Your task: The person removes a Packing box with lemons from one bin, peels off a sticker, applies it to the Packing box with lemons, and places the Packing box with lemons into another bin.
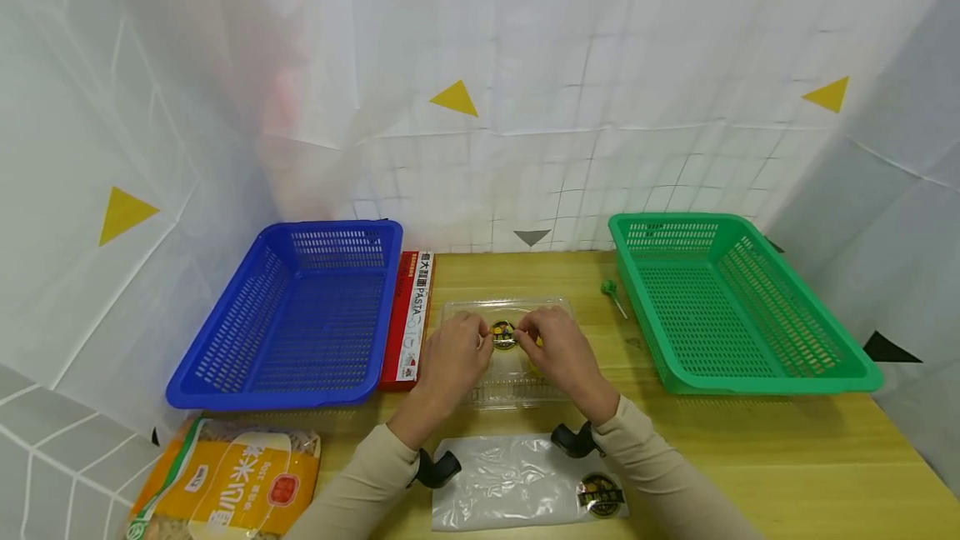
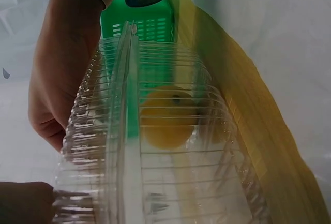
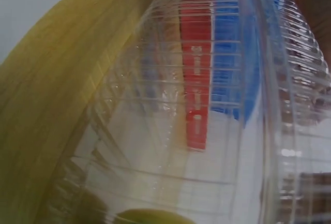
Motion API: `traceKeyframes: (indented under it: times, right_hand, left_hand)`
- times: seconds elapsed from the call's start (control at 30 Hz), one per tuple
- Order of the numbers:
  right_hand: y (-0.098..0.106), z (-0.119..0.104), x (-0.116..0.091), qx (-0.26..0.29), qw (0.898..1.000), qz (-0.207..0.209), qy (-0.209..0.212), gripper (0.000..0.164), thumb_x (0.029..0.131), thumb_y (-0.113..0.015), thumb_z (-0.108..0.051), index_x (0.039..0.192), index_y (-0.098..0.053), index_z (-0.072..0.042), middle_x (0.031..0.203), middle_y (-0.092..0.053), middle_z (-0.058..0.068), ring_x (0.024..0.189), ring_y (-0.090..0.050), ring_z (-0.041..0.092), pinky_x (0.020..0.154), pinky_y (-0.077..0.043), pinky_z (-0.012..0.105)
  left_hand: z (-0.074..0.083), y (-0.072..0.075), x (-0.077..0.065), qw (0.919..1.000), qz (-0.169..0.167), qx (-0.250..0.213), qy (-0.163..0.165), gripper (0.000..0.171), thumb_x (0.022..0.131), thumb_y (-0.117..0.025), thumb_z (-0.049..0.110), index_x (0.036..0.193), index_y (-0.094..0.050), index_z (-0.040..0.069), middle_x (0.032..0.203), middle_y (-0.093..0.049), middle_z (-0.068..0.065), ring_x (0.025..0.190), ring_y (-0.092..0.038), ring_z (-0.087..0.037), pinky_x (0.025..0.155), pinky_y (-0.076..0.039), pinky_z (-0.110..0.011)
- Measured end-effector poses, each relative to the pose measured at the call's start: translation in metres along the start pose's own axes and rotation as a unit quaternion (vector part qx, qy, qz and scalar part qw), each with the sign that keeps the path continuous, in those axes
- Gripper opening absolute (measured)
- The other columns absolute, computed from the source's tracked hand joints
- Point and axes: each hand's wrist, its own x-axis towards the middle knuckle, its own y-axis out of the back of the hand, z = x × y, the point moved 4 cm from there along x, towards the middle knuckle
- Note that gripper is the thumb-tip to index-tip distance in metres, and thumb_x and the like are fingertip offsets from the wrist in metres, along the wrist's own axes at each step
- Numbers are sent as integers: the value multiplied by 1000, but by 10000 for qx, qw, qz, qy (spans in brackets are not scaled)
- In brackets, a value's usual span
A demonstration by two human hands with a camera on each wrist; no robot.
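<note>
In the head view my left hand (image 1: pixel 459 354) and right hand (image 1: pixel 561 350) meet above a clear plastic clamshell box (image 1: pixel 517 394). Fingertips and thumbs of both hands pinch opposite edges of a round black-and-gold sticker (image 1: pixel 503 334) over the lid. Whether the sticker touches the plastic, I cannot tell. A round yellow-orange fruit (image 2: pixel 168 118) lies inside the closed box, seen through its ribbed side in the left wrist view. In front of the box lies a clear plastic sheet (image 1: pixel 502 490) bearing another round sticker (image 1: pixel 600 494).
A blue basket (image 1: pixel 322 398) stands left, beside a red-and-white pasta box (image 1: pixel 408 323). On the right is a green basket (image 1: pixel 772 386), with a green lollipop (image 1: pixel 609 287) next to it. An orange food bag (image 1: pixel 240 482) lies at the front left.
</note>
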Motion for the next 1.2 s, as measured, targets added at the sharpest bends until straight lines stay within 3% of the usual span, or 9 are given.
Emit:
traceKeyframes:
  times: [0.23, 0.37, 0.57, 0.7, 0.83, 1.0, 1.1, 1.2]
  right_hand:
    - [0, 0, -2, -63, 9999, 92, -27, 11, 89, -82, -7, 83, -73, -9, 72, -59, -4, 76, -54, 22, 69, -48, 40]
    - [0, 0, -4, -42, 9998, 202, -18, 12, 88, -82, -6, 88, -70, -7, 73, -59, 1, 75, -53, 24, 66, -47, 40]
    - [-1, 0, -6, -392, 9974, 186, 580, 24, 90, -80, -6, 114, -76, -7, 75, -57, 4, 76, -51, 26, 67, -45, 42]
    - [-2, 0, -8, -731, 9932, 61, 904, 26, 93, -77, -10, 118, -80, -15, 73, -47, -1, 71, -42, 23, 63, -36, 38]
    - [-1, 2, -9, -805, 9928, 31, 890, 26, 94, -76, -13, 119, -81, -19, 72, -41, -3, 70, -37, 22, 61, -31, 37]
    - [2, 3, -10, -719, 9938, -54, 842, 28, 93, -74, -15, 121, -80, -19, 74, -45, -1, 73, -37, 22, 62, -32, 37]
    - [4, 4, -13, -774, 9929, -56, 903, 29, 93, -75, -18, 121, -80, -17, 81, -50, 2, 78, -40, 23, 63, -36, 37]
    - [6, 5, -17, -842, 9922, -10, 914, 27, 94, -74, -22, 120, -81, -16, 88, -51, 3, 83, -42, 25, 64, -37, 40]
  left_hand:
    - [1, -1, -1, 9999, 120, -12, -53, 16, 90, -81, 16, 84, -68, 11, 85, -66, -3, 67, -62, -21, 56, -52, -34]
    - [0, -2, -1, 9998, 114, -70, -159, 13, 92, -80, 16, 97, -71, 8, 95, -68, -6, 74, -64, -23, 60, -55, -37]
    - [0, -1, -1, 9960, 30, 75, -890, 24, 94, -75, 10, 117, -78, 15, 94, -57, -5, 76, -55, -20, 58, -50, -32]
    - [0, -1, -2, 9902, -288, 295, -1335, 23, 99, -72, 19, 121, -78, 16, 98, -52, -7, 82, -49, -20, 60, -48, -30]
    - [-4, -1, -4, 9827, -731, 376, -1657, 40, 103, -65, 42, 130, -73, 14, 114, -54, -12, 101, -50, -26, 82, -52, -38]
    - [-12, -4, -13, 9742, -1196, 443, -1860, 79, 95, -57, 72, 149, -58, 14, 143, -48, -15, 133, -42, -32, 114, -36, -48]
    - [-17, -6, -21, 9730, -1278, 448, -1868, 94, 90, -56, 78, 156, -49, 11, 154, -39, -15, 143, -34, -32, 120, -27, -51]
    - [-19, -9, -25, 9756, -1112, 334, -1864, 96, 90, -60, 76, 157, -46, 8, 156, -36, -15, 144, -31, -32, 121, -24, -51]
